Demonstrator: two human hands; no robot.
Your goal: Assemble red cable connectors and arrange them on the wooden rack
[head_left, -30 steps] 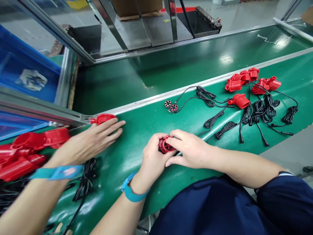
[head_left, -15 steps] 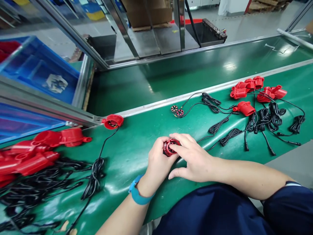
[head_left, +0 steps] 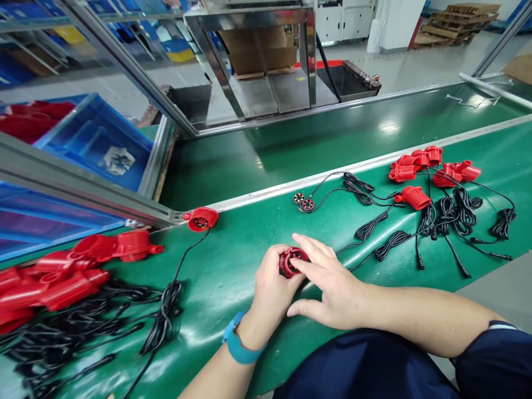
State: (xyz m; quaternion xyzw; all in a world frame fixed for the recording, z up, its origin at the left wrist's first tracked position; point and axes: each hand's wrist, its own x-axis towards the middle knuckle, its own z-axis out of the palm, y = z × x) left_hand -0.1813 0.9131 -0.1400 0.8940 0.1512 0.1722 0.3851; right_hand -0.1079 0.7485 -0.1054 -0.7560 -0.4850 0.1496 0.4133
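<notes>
My left hand (head_left: 274, 282) is wrapped round a red plastic housing (head_left: 287, 262), its open end facing up. Dark parts show inside the rim, too small to tell apart. My right hand (head_left: 332, 277) is spread, its index finger reaching into the housing's opening and the thumb held apart. Beyond my hands, two small round boards (head_left: 306, 205) with black leads lie on the green work surface (head_left: 245, 233). To the left, a single red housing (head_left: 201, 219) stands by the metal post, with a black cable running from it.
Red housings (head_left: 54, 277) and bundled black cables (head_left: 83, 327) are piled at the left. More red housings (head_left: 415, 198) with coiled cables (head_left: 461, 210) lie at the right. A blue bin (head_left: 95, 138) stands behind the metal frame post (head_left: 78, 183). A pale rail (head_left: 266, 194) edges the work surface.
The view has tilted up, so everything sits slightly lower in the picture. My left hand keeps its hold on the housing, and my right index finger stays at its opening.
</notes>
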